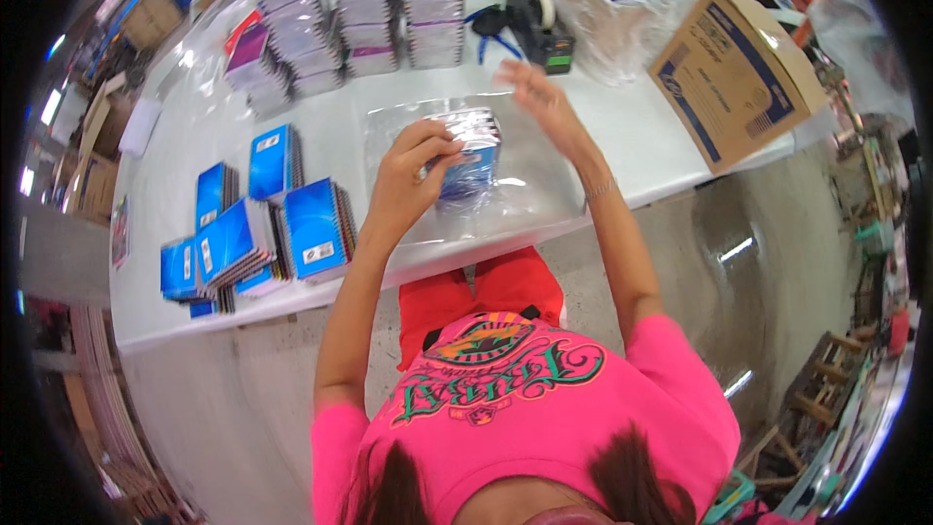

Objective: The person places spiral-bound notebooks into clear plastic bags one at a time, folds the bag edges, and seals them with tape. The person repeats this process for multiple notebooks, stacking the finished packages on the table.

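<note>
In the middle of the table, a stack of blue spiral notebooks (466, 173) sits inside clear plastic wrap (391, 136). My left hand (416, 163) pinches the wrap against the top of the stack, its fingers curled together. Up and to the right, my right hand (546, 109) is raised over the far right corner of the wrapped stack, just short of a black tape dispenser (542, 37). Its fingers point left and are smeared by motion; I cannot make out whether anything is between them.
Loose blue spiral notebooks (231, 241) lie in piles at the left. Tall stacks of wrapped notebooks (296, 24) stand along the back. A blue-handled tool (496, 43) lies beside the dispenser. A clear plastic bag (622, 34) and a cardboard box (729, 83) stand at the right.
</note>
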A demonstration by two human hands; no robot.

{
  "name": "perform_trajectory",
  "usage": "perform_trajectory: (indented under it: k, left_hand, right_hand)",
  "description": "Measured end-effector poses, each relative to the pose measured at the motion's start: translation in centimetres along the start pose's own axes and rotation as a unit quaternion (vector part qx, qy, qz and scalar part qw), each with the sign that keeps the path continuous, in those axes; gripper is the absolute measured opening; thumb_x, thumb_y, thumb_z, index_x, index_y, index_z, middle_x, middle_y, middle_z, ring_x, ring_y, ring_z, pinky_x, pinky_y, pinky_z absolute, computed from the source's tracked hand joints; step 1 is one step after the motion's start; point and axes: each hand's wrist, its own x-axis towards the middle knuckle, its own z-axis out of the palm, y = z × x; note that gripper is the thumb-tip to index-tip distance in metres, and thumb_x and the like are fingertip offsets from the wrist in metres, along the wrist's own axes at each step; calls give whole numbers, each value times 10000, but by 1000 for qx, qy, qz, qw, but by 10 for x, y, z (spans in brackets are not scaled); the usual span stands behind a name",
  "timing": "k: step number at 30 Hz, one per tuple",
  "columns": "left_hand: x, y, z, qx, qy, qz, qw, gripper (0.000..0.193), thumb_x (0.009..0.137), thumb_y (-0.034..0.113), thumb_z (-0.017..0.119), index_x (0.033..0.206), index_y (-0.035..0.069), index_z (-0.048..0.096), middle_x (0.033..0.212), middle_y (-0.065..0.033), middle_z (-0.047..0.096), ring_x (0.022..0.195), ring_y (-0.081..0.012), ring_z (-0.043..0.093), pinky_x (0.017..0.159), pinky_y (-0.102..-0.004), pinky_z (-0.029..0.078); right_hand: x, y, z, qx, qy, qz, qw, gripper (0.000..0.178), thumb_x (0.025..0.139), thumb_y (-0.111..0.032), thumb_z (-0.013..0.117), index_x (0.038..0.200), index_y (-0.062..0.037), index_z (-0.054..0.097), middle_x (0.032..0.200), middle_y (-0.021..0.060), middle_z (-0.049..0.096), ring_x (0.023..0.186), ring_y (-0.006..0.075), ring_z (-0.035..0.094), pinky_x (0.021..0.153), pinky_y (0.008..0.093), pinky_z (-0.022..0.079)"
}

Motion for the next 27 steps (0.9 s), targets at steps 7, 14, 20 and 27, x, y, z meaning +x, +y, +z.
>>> perform_trajectory:
  k: [7, 14, 20, 27]
  left_hand:
    - [3, 5, 9, 62, 10, 58, 996, 168, 788, -29, 673, 950, 19, 668, 1008, -100, 626, 993, -289, 607, 839, -372, 497]
    - [-1, 5, 16, 85, 26, 64, 994, 152, 814, -12, 659, 958, 25, 630, 1023, -101, 616, 963, -305, 604, 804, -388, 503]
    - [-2, 8, 15, 102, 45, 61, 992, 115, 842, 17, 648, 923, 17, 566, 1032, -120, 607, 975, -315, 593, 800, -400, 498]
    - [-3, 5, 13, 107, 33, 63, 992, 121, 838, 18, 652, 921, 12, 564, 1052, -125, 604, 992, -317, 590, 807, -405, 503]
  right_hand:
    - [98, 107, -143, -165, 244, 154, 943, 376, 907, -386, 661, 1004, -26, 709, 976, 72, 662, 935, 176, 550, 809, 325, 465]
    - [129, 110, -154, -111, 201, 296, 927, 283, 794, -299, 804, 809, -56, 659, 889, 40, 630, 739, 176, 560, 748, 341, 484]
    - [98, 105, -130, 116, 253, 213, 937, 236, 838, -173, 755, 912, 8, 624, 847, 87, 627, 676, 194, 617, 631, 303, 543]
    - [60, 123, -123, 88, 251, 249, 931, 186, 909, -141, 655, 926, 42, 625, 775, 121, 661, 628, 209, 665, 579, 302, 580]
